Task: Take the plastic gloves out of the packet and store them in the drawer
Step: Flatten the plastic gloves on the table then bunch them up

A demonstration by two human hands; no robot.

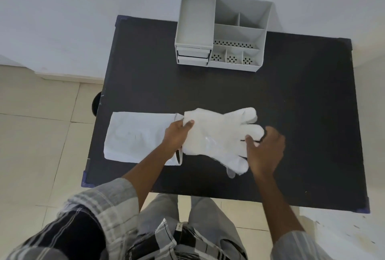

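Note:
A stack of translucent white plastic gloves (pixel 216 134) lies flat on the black table (pixel 302 113), fingers pointing right. My left hand (pixel 177 136) pinches the cuff end of the gloves, at the mouth of the flat white packet (pixel 137 136) that lies to the left. My right hand (pixel 264 151) rests on the glove fingers with its own fingers spread, pressing down on them. The grey desk organizer (pixel 220 32) stands at the table's far edge; its two small drawers (pixel 192 55) at the lower left are closed.
The organizer has open compartments on top and perforated pen slots on the right. The table stands against a white wall, with tiled floor on the left and in front. My legs and checked shirt are at the near edge.

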